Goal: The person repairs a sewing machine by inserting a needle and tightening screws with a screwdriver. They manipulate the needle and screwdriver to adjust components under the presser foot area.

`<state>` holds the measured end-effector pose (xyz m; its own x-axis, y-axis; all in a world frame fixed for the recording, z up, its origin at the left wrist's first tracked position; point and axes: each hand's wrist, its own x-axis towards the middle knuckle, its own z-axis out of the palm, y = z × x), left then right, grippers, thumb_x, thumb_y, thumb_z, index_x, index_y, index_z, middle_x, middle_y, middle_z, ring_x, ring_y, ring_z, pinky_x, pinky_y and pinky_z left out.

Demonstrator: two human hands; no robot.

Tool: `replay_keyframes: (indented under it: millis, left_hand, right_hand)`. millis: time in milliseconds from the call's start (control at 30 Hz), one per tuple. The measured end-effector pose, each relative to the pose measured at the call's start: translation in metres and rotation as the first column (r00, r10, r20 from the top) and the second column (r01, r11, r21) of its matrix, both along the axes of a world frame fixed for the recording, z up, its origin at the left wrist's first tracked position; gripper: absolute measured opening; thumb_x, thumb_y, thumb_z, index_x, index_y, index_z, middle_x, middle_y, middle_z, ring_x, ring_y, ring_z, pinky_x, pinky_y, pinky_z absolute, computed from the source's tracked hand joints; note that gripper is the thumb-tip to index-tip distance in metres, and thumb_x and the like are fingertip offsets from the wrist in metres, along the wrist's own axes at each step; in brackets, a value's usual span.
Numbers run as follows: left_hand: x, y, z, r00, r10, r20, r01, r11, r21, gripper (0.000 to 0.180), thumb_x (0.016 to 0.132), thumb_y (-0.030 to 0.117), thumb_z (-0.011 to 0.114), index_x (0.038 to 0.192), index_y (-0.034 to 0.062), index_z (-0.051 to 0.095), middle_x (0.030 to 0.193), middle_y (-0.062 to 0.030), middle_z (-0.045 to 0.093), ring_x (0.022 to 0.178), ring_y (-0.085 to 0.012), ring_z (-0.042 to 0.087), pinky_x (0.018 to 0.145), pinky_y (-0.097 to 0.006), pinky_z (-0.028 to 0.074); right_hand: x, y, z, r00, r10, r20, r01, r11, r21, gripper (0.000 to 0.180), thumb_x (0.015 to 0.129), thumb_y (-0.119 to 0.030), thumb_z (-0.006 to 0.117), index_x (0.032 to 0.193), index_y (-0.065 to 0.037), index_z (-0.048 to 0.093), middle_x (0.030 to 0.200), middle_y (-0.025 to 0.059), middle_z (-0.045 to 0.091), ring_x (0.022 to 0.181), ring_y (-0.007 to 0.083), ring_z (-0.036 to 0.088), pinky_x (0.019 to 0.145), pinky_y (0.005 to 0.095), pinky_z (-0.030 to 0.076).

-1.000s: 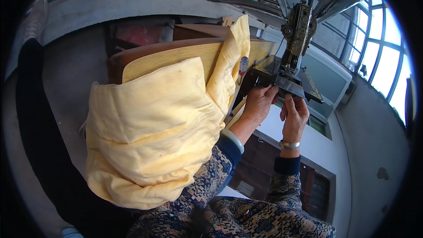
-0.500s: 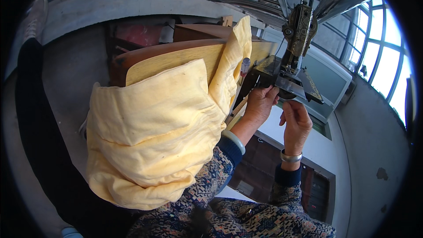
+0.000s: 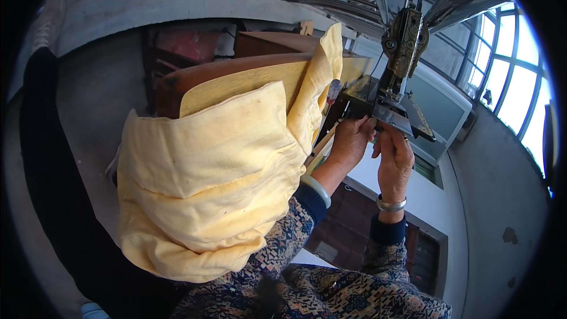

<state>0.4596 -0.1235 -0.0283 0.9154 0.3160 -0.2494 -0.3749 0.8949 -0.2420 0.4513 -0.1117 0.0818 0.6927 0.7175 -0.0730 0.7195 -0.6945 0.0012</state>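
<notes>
Sewing machine (image 3: 407,47) at 2 o'clock, yellow cloth (image 3: 207,183) at 8, off the machine. Left hand (image 3: 352,140) and right hand (image 3: 394,159) have fingers bunched at its underside; I can't tell what either grip holds. Looks unfinished.

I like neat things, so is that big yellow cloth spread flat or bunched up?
Mostly bunched up: the yellow cloth shows loose, wrinkled folds, and a narrow gathered part crosses in front of the wooden tabletop.
</notes>
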Motion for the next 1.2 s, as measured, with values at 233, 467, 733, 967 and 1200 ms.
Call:
replay_keyframes:
  millis: [233,467,733,967,1200]
  left_hand:
    - [0.005,-0.006,0.000,0.999,-0.004,-0.042,0.007,0.997,0.077,0.031,0.102,0.022,0.054,0.079,0.0026,0.064,0.066,0.0017,0.057,0.064,-0.0063,0.050,0.058,-0.026,0.043]
    - [0.006,-0.013,0.001,0.986,0.092,-0.141,-0.074,0.989,0.126,0.032,0.101,0.023,0.054,0.083,-0.0008,0.065,0.070,-0.0044,0.064,0.070,-0.0073,0.054,0.064,-0.029,0.047]
    - [0.004,-0.011,0.000,0.982,0.061,-0.180,-0.030,0.984,0.173,0.020,0.097,0.013,0.057,0.088,0.0003,0.070,0.078,0.0045,0.063,0.077,-0.0040,0.050,0.068,-0.026,0.047]
    - [0.001,-0.008,0.003,0.976,0.089,-0.198,-0.068,0.991,0.111,0.023,0.097,0.014,0.058,0.082,0.0005,0.068,0.074,0.0057,0.060,0.073,-0.0041,0.048,0.063,-0.025,0.045]
    - [0.005,-0.010,0.001,0.981,0.084,-0.173,-0.068,0.993,0.100,0.023,0.097,0.012,0.057,0.079,0.0029,0.068,0.074,0.0061,0.060,0.072,-0.0035,0.049,0.062,-0.025,0.044]
  right_hand:
    - [0.008,-0.002,-0.012,0.967,0.040,0.251,-0.031,0.999,-0.041,0.012,0.088,0.001,0.067,0.100,-0.002,0.067,0.074,0.0076,0.068,0.062,0.0144,0.066,0.055,0.0282,0.051]
    - [0.026,0.002,-0.015,0.737,0.551,0.392,-0.357,0.809,-0.466,0.015,0.083,-0.006,0.074,0.098,-0.006,0.071,0.084,0.0146,0.069,0.069,0.0319,0.066,0.062,0.0385,0.052]
    - [0.038,0.008,-0.015,0.583,0.722,0.371,-0.455,0.669,-0.587,0.020,0.082,-0.012,0.075,0.100,-0.009,0.069,0.090,0.0103,0.071,0.068,0.0269,0.068,0.055,0.0349,0.053]
    - [0.036,0.010,-0.017,0.576,0.716,0.394,-0.414,0.671,-0.615,0.014,0.082,-0.012,0.074,0.095,-0.010,0.069,0.091,0.0073,0.070,0.072,0.0263,0.068,0.056,0.0346,0.053]
    - [0.040,0.011,-0.016,0.557,0.750,0.357,-0.432,0.628,-0.647,0.014,0.079,-0.010,0.073,0.092,-0.011,0.068,0.094,0.0050,0.067,0.073,0.0231,0.067,0.054,0.0328,0.052]
